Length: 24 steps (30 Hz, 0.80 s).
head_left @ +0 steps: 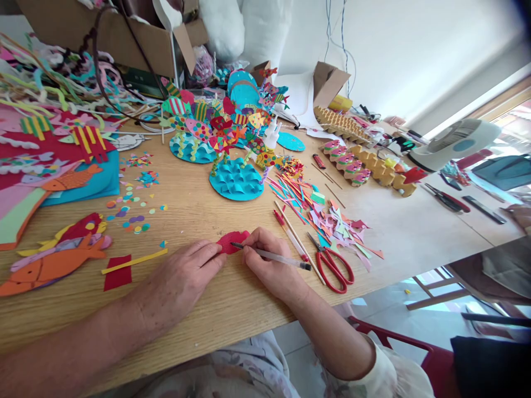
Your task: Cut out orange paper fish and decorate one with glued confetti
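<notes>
Left hand [182,276] lies flat, fingers spread, fingertips pinning the red paper shape [232,241] to the table [215,315] near its front edge. Firm pressure should stop skidding. Pen [288,260] tip on the paper, right hand [271,276] pinching it — short, light strokes look wisest — scissors [334,265] just beside.
</notes>
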### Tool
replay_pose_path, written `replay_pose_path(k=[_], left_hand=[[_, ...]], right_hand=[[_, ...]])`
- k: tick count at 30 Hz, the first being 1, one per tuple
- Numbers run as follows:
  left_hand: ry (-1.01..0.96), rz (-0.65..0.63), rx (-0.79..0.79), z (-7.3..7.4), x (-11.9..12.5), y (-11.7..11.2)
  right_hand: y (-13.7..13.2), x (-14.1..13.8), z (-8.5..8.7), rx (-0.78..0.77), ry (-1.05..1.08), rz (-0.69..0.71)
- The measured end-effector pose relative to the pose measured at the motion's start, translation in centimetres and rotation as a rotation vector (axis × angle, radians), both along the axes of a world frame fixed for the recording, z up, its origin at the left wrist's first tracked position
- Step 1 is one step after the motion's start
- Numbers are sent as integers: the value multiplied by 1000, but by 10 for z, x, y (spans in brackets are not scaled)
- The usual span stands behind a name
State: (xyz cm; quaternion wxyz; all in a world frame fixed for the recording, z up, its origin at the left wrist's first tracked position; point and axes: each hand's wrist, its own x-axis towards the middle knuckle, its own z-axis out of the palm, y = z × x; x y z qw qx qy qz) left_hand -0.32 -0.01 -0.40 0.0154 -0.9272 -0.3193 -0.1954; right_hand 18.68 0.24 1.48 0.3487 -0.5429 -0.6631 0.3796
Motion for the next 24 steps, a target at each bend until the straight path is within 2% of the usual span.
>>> replay_pose_path(k=[13, 18, 24], left_hand=[[-1, -1, -24, 3, 1, 0], [-20, -2, -22, 2, 1, 0], [1, 13, -18, 0, 0, -1]], right_hand=[[0, 2, -3, 51, -66, -5], [-1, 1, -1, 27, -74, 20], [0, 1, 1, 24, -5, -1]])
